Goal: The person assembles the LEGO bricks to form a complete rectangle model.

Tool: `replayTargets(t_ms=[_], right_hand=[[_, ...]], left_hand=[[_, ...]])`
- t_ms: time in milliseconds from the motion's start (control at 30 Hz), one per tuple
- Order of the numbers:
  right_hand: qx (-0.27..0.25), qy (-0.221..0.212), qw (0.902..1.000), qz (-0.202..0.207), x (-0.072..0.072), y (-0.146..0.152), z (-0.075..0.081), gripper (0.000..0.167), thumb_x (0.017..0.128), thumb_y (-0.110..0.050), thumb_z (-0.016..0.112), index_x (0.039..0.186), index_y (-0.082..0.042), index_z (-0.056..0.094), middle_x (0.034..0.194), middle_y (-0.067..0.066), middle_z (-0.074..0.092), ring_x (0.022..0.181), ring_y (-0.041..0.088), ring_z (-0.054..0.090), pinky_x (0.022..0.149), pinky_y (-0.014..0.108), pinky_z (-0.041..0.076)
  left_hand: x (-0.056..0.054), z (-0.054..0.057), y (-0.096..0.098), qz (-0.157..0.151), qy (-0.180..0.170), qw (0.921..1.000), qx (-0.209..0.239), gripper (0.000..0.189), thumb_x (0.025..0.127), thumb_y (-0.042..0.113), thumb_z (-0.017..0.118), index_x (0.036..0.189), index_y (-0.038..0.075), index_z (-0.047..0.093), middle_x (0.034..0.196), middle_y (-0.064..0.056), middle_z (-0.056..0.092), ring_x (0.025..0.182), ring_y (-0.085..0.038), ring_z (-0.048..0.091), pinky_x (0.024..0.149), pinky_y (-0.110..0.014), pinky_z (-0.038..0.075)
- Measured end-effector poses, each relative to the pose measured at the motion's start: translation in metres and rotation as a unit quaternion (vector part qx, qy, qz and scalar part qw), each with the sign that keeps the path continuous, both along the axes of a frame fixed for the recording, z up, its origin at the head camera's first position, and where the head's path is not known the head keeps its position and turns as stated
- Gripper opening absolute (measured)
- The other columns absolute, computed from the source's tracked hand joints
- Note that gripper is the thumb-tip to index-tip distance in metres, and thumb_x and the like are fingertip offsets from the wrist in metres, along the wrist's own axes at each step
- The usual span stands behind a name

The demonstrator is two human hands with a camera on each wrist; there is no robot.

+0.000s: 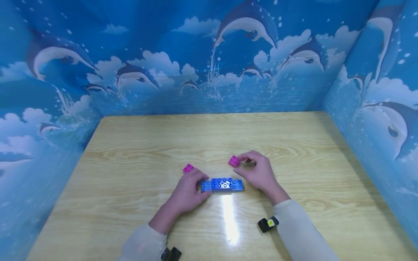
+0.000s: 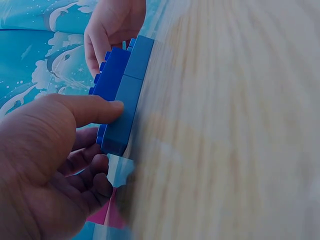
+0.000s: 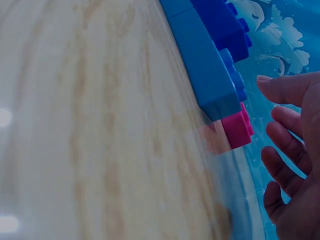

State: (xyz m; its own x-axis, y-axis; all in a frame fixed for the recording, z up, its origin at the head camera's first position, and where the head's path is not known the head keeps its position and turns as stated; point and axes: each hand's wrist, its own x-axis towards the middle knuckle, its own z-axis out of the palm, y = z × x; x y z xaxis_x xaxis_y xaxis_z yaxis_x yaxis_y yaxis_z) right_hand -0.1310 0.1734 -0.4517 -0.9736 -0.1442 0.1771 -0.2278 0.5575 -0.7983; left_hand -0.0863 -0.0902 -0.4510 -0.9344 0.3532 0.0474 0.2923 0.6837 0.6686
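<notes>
A dark blue brick (image 1: 222, 183) sits on top of two lighter blue bricks (image 1: 238, 185) laid end to end. My left hand (image 1: 189, 190) holds this stack at its left end, the thumb pressed against the near side of the light blue brick (image 2: 127, 107) and fingers behind it. Beyond the stack lies a pink brick (image 1: 233, 161), with my right hand (image 1: 259, 170) just to its right, index finger and thumb spread near its edge. The right wrist view shows that hand's fingers apart with nothing between them. A second pink brick (image 1: 188, 168) lies behind my left hand, partly hidden.
The wood-grain table (image 1: 137, 152) has a bright light reflection in front of the stack. Blue dolphin-print sheeting (image 1: 183, 65) rises at the back and along both sides. Each wrist wears a dark camera mount (image 1: 267, 223).
</notes>
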Motion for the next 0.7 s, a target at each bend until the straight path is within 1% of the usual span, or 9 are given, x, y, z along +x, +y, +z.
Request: replayTargets(t_ms=[100,267,367,500,700], right_hand=[[0.009,-0.017,0.9996,-0.019,-0.004,-0.001,-0.003,0.039,0.076,-0.024,0.089,0.109,-0.012,0.072,0.102,0.002,0.066,0.097,0.024,0.058,0.086,0.043,0.048],[0.029,-0.045,0.9977,-0.042,-0.009,-0.004,-0.006,0.044,0.075,-0.027,0.089,0.112,-0.012,0.071,0.103,0.001,0.064,0.099,0.024,0.057,0.087,0.043,0.048],[0.036,-0.055,0.9967,-0.047,-0.011,-0.005,-0.006,0.046,0.074,-0.027,0.089,0.113,-0.011,0.07,0.104,0.002,0.063,0.098,0.025,0.056,0.086,0.042,0.048],[0.046,-0.065,0.9956,-0.049,-0.014,-0.006,-0.007,0.047,0.074,-0.027,0.089,0.113,-0.01,0.07,0.103,0.003,0.063,0.096,0.025,0.056,0.084,0.041,0.048],[0.057,-0.074,0.9945,-0.048,-0.017,-0.008,-0.009,0.045,0.073,-0.028,0.089,0.11,-0.011,0.07,0.1,0.002,0.064,0.094,0.024,0.055,0.083,0.04,0.046]], left_hand=[[0.002,-0.001,-0.001,0.008,0.003,1.0,-0.004,0.041,0.076,0.021,0.086,0.112,0.008,0.069,0.096,0.007,0.055,0.081,-0.01,0.052,0.072,-0.025,0.048],[0.002,-0.004,-0.002,0.009,0.019,0.9998,-0.001,0.04,0.075,0.019,0.086,0.109,0.008,0.069,0.092,0.007,0.053,0.078,-0.01,0.05,0.07,-0.026,0.048],[0.003,-0.004,-0.003,0.01,0.022,0.9997,0.002,0.039,0.075,0.019,0.087,0.108,0.008,0.069,0.091,0.006,0.053,0.076,-0.01,0.049,0.069,-0.026,0.047],[0.003,-0.003,-0.003,0.013,0.015,0.9998,0.005,0.038,0.076,0.02,0.087,0.107,0.008,0.069,0.09,0.005,0.053,0.076,-0.01,0.049,0.069,-0.027,0.046],[0.003,-0.003,-0.004,0.016,0.013,0.9997,0.014,0.038,0.075,0.018,0.088,0.106,0.008,0.069,0.087,0.003,0.053,0.073,-0.011,0.049,0.065,-0.026,0.047]])
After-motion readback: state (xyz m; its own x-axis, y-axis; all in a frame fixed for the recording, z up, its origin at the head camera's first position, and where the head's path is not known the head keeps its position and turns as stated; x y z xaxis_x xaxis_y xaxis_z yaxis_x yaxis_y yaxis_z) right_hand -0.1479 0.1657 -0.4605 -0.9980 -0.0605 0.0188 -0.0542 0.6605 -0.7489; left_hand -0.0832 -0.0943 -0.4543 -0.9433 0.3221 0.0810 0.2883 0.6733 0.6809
